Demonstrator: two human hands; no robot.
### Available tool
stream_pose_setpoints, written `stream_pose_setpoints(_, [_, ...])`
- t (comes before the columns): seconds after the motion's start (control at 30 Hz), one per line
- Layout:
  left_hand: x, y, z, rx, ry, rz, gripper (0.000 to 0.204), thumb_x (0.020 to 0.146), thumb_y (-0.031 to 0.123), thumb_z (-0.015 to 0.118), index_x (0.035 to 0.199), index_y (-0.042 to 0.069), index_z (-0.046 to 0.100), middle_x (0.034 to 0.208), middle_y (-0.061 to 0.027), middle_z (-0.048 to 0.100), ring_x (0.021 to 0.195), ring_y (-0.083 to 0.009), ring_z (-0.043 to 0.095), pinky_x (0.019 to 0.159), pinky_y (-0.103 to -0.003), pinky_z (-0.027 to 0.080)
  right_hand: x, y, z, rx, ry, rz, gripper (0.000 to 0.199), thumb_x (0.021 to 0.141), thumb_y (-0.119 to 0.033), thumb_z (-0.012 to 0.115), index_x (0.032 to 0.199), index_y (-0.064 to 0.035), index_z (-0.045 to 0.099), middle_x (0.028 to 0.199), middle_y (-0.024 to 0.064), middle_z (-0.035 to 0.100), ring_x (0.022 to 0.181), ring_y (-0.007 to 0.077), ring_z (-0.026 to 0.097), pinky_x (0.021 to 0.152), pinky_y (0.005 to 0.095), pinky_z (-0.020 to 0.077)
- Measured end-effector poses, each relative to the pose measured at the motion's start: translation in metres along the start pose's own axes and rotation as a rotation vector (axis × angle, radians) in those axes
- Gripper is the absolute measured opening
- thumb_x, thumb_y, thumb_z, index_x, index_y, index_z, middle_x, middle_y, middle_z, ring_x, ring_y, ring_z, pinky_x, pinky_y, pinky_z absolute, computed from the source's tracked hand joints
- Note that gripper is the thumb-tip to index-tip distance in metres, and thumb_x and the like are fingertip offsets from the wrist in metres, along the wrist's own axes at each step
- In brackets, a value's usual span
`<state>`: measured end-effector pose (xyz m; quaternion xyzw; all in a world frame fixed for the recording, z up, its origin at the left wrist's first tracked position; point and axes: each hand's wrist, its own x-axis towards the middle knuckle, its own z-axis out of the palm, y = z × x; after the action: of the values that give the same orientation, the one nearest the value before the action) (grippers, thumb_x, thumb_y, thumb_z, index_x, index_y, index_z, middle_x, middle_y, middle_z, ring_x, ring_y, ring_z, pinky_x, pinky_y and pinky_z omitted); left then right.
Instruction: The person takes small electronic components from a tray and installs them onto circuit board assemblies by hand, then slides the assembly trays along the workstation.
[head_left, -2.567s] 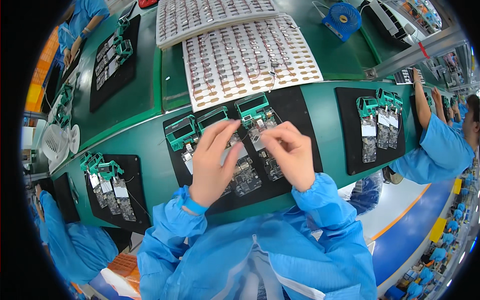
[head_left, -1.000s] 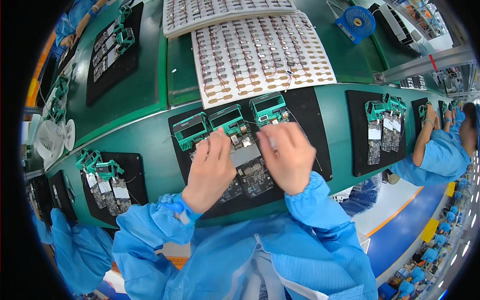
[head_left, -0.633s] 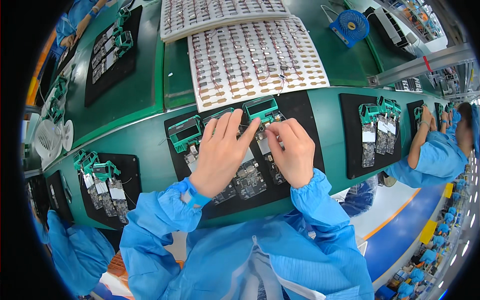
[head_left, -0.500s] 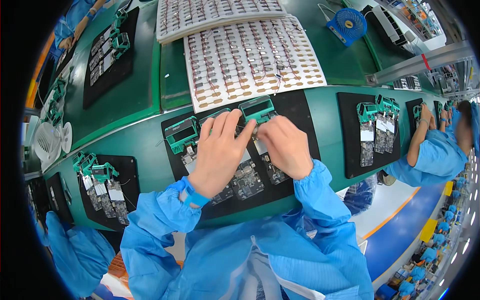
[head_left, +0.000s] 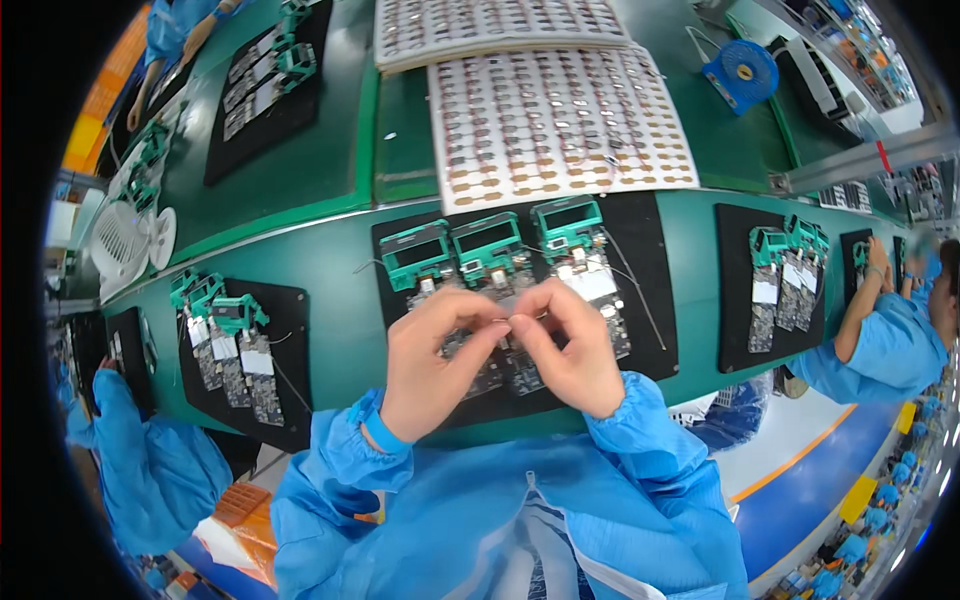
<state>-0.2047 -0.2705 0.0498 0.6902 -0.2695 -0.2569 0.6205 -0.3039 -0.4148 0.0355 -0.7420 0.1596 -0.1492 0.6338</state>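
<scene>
I am bringing my left hand (head_left: 432, 368) and right hand (head_left: 573, 350) together, fingertips pinching and touching, both forearms angling inward.

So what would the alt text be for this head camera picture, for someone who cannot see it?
Two bare hands, the left hand and right hand, meet fingertip to fingertip over a black mat holding three green-framed circuit boards on a green conveyor belt. Behind lies a sheet of small copper-coloured parts; blue-sleeved co-workers work at either side.
</scene>
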Motion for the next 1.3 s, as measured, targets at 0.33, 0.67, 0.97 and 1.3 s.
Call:
stream_pose_setpoints(0.33, [-0.004, -0.017, -0.064, 0.219, 0.351, 0.058, 0.016, 0.084, -0.007, 0.07, 0.099, -0.001, 0.072, 0.099, -0.0095, 0.065, 0.089, -0.0172, 0.066, 0.076, -0.028, 0.054, 0.035, 0.008, 0.079, -0.368, 0.011, -0.346, 0.011, 0.086, -0.004, 0.068, 0.092, -0.0056, 0.059, 0.083, 0.01, 0.057, 0.077, 0.0302, 0.062, 0.063, 0.0407, 0.0497])
stream_pose_setpoints(0.67, [0.004, -0.034, -0.062, 0.646, 0.298, 0.359, 0.018, 0.082, -0.007, 0.071, 0.099, -0.001, 0.07, 0.098, -0.0098, 0.061, 0.079, -0.0218, 0.066, 0.065, -0.031, 0.054, 0.038, 0.016, 0.086, -0.479, 0.072, -0.364, 0.011, 0.083, 0.0, 0.068, 0.092, -0.0044, 0.063, 0.08, 0.0099, 0.059, 0.071, 0.0292, 0.062, 0.058, 0.0382, 0.0497])
stream_pose_setpoints(0.97, [0.009, -0.038, -0.065, 0.758, 0.192, 0.438, 0.026, 0.077, -0.009, 0.071, 0.102, -0.001, 0.07, 0.1, -0.0108, 0.061, 0.083, -0.025, 0.066, 0.07, -0.033, 0.056, 0.035, 0.014, 0.074, -0.487, 0.071, -0.327, 0.014, 0.084, -0.001, 0.068, 0.097, -0.0047, 0.065, 0.084, 0.0094, 0.062, 0.075, 0.0293, 0.065, 0.062, 0.038, 0.0526])
stream_pose_setpoints(1.3, [0.01, -0.034, -0.082, 1.348, -0.047, 0.658, 0.056, 0.07, -0.01, 0.062, 0.125, -0.004, 0.062, 0.121, -0.0164, 0.057, 0.106, -0.0342, 0.06, 0.087, -0.043, 0.049, 0.034, 0.025, -0.014, -0.986, 0.452, -0.401, 0.013, 0.08, -0.006, 0.076, 0.087, -0.0112, 0.067, 0.082, 0.0034, 0.059, 0.076, 0.0234, 0.06, 0.058, 0.0345, 0.0506])
